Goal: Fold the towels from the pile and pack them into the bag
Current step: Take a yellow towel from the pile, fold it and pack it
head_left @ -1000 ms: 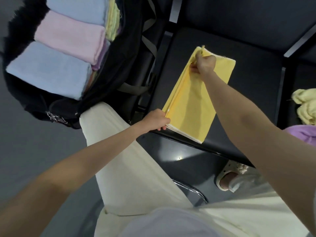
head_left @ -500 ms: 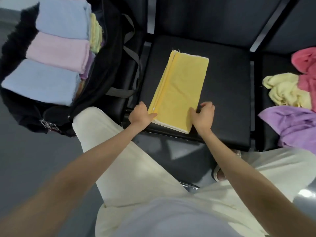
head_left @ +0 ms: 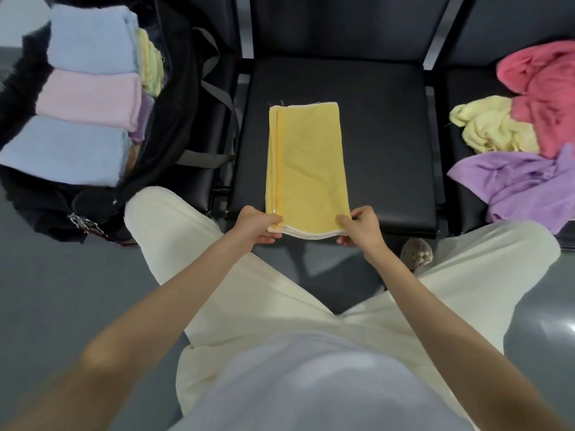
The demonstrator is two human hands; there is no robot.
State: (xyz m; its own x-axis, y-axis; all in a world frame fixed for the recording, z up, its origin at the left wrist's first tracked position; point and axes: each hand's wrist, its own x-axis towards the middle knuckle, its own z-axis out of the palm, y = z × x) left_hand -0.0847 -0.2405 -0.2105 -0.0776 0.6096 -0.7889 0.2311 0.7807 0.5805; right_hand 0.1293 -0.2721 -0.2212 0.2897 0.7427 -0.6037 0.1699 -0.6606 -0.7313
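Right now the yellow towel lies flat on the black seat, folded into a long strip running away from the person, its near edge hanging just over the seat's front lip. The left hand pinches the near left corner and the right hand the near right one — fingers curled round the layered hem, thumbs on top, holding the stack together so the layers don't slip apart. That grip looks ready for lifting the near end toward the far end, a further fold to bring it down to the size of the bundles already packed. To the left the black bag stands open with blue and pink folded towels inside; on the right-hand seat the unfolded pile waits — pink, pale yellow, purple
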